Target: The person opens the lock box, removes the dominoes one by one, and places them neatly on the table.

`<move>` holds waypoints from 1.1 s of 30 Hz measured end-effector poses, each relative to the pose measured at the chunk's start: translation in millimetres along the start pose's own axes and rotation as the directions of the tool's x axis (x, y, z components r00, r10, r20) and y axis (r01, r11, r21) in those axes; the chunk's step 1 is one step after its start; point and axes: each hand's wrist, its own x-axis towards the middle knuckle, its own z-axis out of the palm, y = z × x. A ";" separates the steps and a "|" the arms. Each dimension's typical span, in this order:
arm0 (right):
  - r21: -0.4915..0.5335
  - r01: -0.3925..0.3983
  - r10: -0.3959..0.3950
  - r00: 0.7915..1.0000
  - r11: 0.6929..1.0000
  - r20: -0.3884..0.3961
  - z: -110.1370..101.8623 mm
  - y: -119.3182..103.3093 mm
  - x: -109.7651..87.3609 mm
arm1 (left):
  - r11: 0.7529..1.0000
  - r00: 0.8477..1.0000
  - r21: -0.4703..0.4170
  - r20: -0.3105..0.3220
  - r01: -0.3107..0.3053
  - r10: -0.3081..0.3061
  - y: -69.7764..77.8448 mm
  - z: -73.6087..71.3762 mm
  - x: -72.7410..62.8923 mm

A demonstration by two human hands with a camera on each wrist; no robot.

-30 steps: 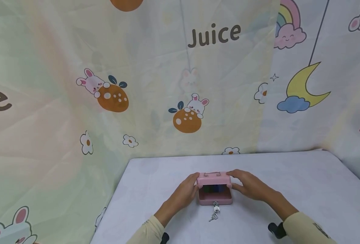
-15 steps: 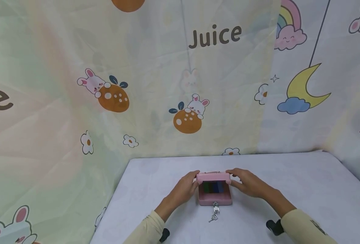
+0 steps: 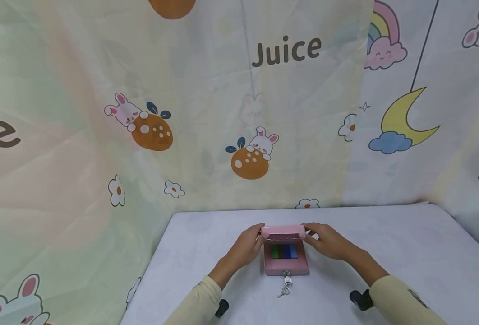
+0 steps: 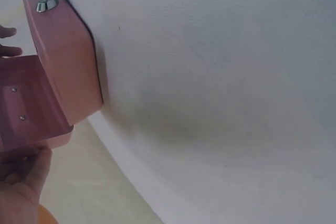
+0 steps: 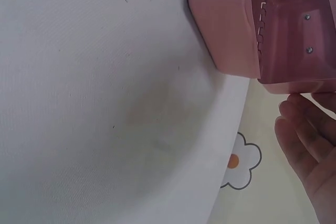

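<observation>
A small pink metal cash box stands on the white table, its hinged lid raised and tilted back. My left hand holds the lid's left side between thumb and fingers. On the opposite side, my right hand grips the lid at its right end. Green, brown and blue strips show inside the box. From the front lock hang silver keys. In the left wrist view, the lock cylinder sticks out of the front wall. The right wrist view shows the hinge between body and lid.
The white-covered table has its far edge just behind the box. A printed fabric backdrop with bunnies, oranges and flowers rises behind and beside it. Black straps show under the sleeves.
Both hands have swung the lid further up and back, so the coloured strips inside show more fully. The box body and keys have stayed in place.
</observation>
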 end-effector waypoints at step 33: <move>0.005 -0.125 0.125 0.992 0.992 -0.004 1.5 1.8 21.5 | 0.997 0.999 -0.071 -0.038 0.031 -0.034 -7.1 -2.1 24.1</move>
